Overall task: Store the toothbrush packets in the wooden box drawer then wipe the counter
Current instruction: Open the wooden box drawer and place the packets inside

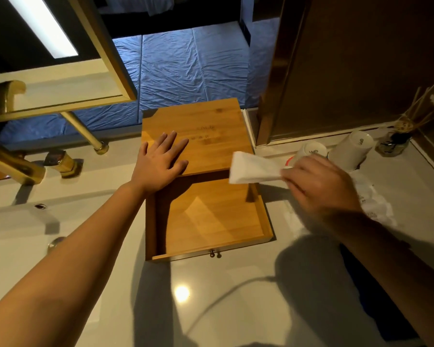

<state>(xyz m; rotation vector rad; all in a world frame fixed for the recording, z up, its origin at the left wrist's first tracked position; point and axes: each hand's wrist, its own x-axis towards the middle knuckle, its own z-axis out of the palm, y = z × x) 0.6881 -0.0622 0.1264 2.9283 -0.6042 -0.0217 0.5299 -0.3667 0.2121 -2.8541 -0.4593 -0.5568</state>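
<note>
Toothbrush packet (254, 168), white and flat, is pinched in the right hand (318, 186) grip above the far right corner of the open bamboo drawer (211, 216). Left hand (161, 161) rests flat, fingers spread, on the wooden box (211, 126) lid, on the white worktop (236, 296).

Smooth bamboo-like wooden box (198, 136), glossy white counter (211, 296), shiny brass tap (13, 161), white paper packet (253, 167)

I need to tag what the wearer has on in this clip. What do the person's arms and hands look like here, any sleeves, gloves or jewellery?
Both forearms are bare, no sleeves in view. The left hand shows no glove, ring or watch. The right hand is motion-blurred and shadowed; no glove or wristband shows on it.
</note>
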